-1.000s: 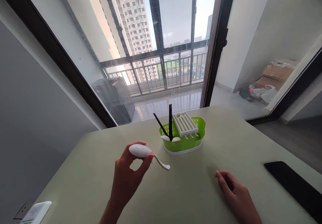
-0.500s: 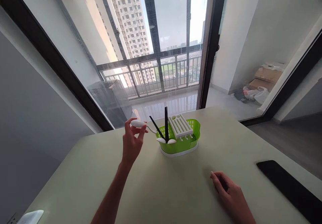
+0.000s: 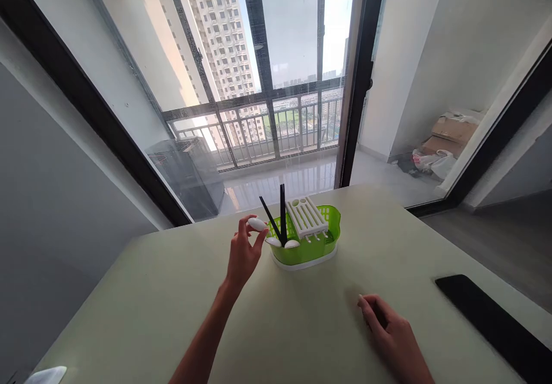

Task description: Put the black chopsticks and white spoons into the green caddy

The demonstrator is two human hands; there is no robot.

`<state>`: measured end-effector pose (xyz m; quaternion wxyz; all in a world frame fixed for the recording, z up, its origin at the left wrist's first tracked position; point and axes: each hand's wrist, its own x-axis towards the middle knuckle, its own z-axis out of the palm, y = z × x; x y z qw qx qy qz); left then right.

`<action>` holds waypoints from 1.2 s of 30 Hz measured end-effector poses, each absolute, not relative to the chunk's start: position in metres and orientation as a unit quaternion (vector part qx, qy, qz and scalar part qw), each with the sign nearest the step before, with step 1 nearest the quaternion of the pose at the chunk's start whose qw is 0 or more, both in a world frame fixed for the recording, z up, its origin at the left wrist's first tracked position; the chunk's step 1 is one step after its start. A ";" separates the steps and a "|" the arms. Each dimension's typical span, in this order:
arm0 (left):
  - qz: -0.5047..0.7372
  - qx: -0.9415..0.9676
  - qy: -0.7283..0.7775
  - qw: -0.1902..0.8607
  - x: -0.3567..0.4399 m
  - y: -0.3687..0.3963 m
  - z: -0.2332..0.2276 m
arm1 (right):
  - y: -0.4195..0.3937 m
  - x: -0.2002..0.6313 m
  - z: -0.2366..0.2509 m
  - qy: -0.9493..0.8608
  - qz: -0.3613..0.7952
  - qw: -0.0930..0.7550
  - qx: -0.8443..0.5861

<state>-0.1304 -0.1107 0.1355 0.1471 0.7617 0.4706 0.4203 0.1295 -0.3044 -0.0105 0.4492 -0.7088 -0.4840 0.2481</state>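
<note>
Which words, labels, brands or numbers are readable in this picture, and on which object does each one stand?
None can be read.
White spoon in the left hand: no marking visible.
Green cutlery basket: no label visible.
Black phone: screen dark, no text.
White object at the table's near left corner: mostly cut off, nothing legible.
Cardboard boxes on the balcony: too far and blurred.

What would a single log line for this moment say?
left hand: fingers pinch white spoon at green caddy rim | right hand: resting on table | black phone: right
</note>
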 end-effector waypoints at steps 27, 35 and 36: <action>0.302 0.761 0.480 0.315 -0.138 -0.120 0.011 | -0.306 0.127 -0.011 -0.482 0.250 0.433 -0.720; 0.314 0.757 0.518 0.247 -0.093 -0.105 0.016 | -0.303 0.128 -0.017 -0.504 0.246 0.428 -0.709; 0.321 0.760 0.511 0.243 -0.087 -0.102 0.016 | -0.302 0.127 -0.017 -0.507 0.244 0.428 -0.707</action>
